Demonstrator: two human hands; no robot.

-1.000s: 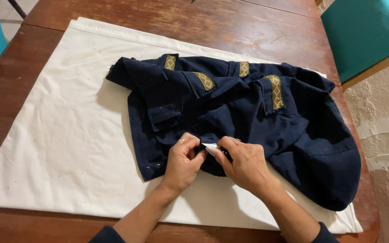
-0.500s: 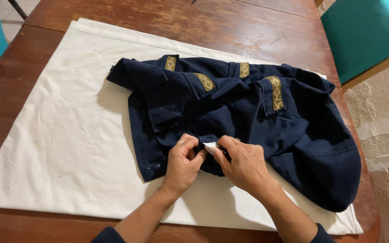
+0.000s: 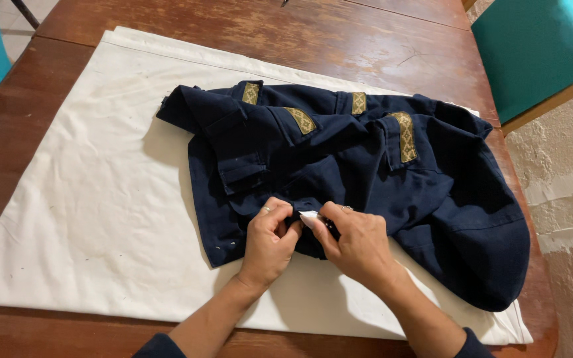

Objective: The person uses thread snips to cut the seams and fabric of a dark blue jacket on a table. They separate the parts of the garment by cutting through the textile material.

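At the near edge of the navy jacket [image 3: 366,172], I'm pinching a fold of cloth with my left hand [image 3: 268,244], fingers closed tight on it so it's standing taut. My right hand [image 3: 359,246] is gripping a small white piece [image 3: 309,217], perhaps chalk, right against that fold. The jacket is lying crumpled, gold-trimmed tabs [image 3: 404,136] facing up, on a white cloth [image 3: 87,199] that's keeping it off the worn wooden table [image 3: 339,40].
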